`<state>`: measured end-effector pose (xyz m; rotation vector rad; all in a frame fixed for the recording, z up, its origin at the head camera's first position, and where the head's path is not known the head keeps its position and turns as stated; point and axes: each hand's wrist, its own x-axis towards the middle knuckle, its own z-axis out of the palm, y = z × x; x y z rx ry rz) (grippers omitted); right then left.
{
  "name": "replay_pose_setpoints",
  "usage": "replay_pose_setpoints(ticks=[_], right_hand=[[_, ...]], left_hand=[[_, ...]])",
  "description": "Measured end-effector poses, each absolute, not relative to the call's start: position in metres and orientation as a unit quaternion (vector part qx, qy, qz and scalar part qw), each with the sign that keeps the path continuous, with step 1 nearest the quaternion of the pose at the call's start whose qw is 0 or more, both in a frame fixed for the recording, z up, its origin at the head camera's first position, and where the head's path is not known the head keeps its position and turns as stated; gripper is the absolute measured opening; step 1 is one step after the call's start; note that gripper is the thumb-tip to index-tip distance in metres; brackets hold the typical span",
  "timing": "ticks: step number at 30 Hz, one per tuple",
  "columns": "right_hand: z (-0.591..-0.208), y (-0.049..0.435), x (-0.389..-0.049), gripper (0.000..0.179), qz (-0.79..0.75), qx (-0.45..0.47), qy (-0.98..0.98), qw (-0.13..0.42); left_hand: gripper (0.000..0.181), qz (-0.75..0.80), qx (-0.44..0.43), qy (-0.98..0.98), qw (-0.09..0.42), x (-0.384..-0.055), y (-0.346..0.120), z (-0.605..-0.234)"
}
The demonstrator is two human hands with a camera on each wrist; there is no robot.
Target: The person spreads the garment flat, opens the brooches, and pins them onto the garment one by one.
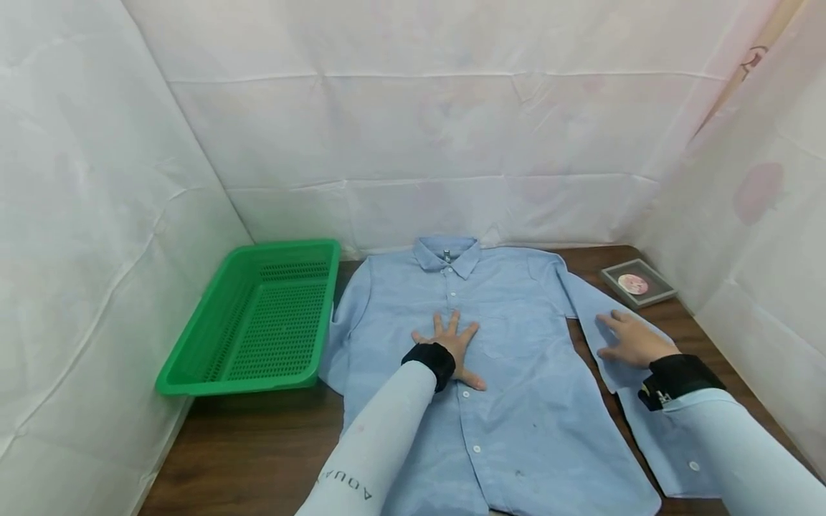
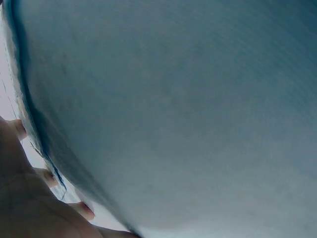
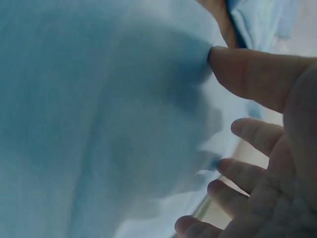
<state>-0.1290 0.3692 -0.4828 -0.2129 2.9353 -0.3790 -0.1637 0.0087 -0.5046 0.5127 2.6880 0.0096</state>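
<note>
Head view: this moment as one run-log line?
left hand: splayed on light-blue cloth button-up shirt | right hand: at shirt's extended light-blue sleeve | green perforated plastic basket: on person's left | shirt: laid flat

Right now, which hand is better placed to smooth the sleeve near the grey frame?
Likely the right hand: it is over that sleeve, while the left hand is farther away, on the front of the shirt.

From here I can't read the tag (image 1: 447, 255) inside the blue shirt (image 1: 516, 423), whose bottom partly runs past the head view's lower edge. The left forearm (image 1: 387, 437) covers some of its front, the right forearm (image 1: 742, 430) part of a cuff.
</note>
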Motion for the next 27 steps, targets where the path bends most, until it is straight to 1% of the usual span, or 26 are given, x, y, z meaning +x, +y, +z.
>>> replay_pose_setpoints(ticks=[3,7,10,12,15,18,23,27], right_hand=[[-0.491,0.370,-0.132,0.078,-0.148,-0.067,0.980,0.110],[-0.495,0.370,-0.136,0.084,-0.171,-0.056,0.975,0.127],[-0.494,0.368,-0.141,0.085,-0.174,-0.057,0.975,0.127],[-0.490,0.362,-0.144,0.083,-0.171,-0.065,0.976,0.115],[-0.478,0.341,-0.144,0.076,-0.162,-0.087,0.979,0.088],[-0.466,0.309,-0.145,0.071,-0.163,-0.104,0.978,0.081],[-0.465,0.258,-0.153,0.067,-0.172,-0.130,0.970,0.112],[-0.478,0.237,-0.159,0.069,-0.155,-0.136,0.968,0.140]], left_hand=[[0.125,0.000,0.183,0.962,0.203,-0.163,0.010,-0.504],[0.124,-0.006,0.182,0.961,0.207,-0.161,0.011,-0.499],[0.123,-0.007,0.181,0.961,0.211,-0.160,0.011,-0.497],[0.122,-0.006,0.181,0.960,0.213,-0.160,0.010,-0.495],[0.122,-0.008,0.182,0.959,0.216,-0.160,0.010,-0.496],[0.123,-0.010,0.183,0.959,0.216,-0.162,0.011,-0.499],[0.125,-0.007,0.181,0.962,0.204,-0.165,0.011,-0.503],[0.125,-0.009,0.177,0.964,0.200,-0.166,0.012,-0.506]])
